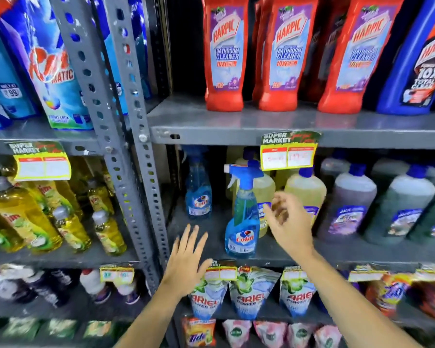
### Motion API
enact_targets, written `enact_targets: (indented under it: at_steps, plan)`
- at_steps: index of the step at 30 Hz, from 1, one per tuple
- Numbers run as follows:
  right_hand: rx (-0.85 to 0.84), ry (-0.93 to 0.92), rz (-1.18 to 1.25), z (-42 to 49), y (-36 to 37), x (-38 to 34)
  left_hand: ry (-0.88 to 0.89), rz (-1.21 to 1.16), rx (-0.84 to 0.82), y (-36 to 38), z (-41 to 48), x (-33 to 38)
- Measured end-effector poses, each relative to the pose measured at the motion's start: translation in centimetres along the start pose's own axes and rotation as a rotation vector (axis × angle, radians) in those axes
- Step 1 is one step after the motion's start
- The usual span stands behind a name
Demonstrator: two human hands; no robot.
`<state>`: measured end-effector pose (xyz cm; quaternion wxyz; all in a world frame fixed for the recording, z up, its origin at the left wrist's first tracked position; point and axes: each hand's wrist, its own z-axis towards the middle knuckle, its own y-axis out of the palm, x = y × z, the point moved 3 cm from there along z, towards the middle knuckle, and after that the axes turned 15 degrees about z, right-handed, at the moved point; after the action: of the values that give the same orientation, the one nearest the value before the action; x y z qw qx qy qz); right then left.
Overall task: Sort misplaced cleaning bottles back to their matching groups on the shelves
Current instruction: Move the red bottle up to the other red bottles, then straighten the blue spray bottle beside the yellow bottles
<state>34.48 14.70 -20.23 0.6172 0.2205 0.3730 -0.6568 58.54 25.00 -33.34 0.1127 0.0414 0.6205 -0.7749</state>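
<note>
A blue Colin spray bottle (241, 214) stands upright at the front edge of the middle shelf (206, 232). A second Colin spray bottle (198, 194) stands further back to its left. My left hand (186, 259) is open, fingers spread, just below and left of the front bottle, not touching it. My right hand (289, 222) hovers open to the right of that bottle, a little apart from it, in front of yellow liquid bottles (304, 189). Neither hand holds anything.
Red Harpic bottles (281, 59) and a blue Harpic bottle (417, 59) fill the shelf above. Purple and green floor cleaner bottles (349, 204) stand to the right. Yellow Vim bottles (23, 214) sit left of the grey upright post (136, 172). Ariel pouches (251, 292) hang below.
</note>
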Motion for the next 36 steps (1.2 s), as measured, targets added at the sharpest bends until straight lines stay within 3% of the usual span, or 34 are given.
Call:
enact_targets:
  at_steps: [6,9,24,36]
  plan:
    - [-0.307,0.428,-0.071,-3.0,3.2,6.3,0.026,0.006,-0.125,4.2,-1.9,0.4]
    - [-0.325,0.512,-0.042,-3.7,4.4,7.3,0.028,-0.008,-0.108,4.3,-1.7,0.1]
    - [-0.233,0.417,-0.143,-4.2,9.7,6.4,0.051,-0.041,-0.061,5.3,-2.1,-0.1]
    - [-0.377,0.443,-0.017,-1.9,14.5,6.9,0.052,-0.03,-0.032,5.4,-2.2,-0.1]
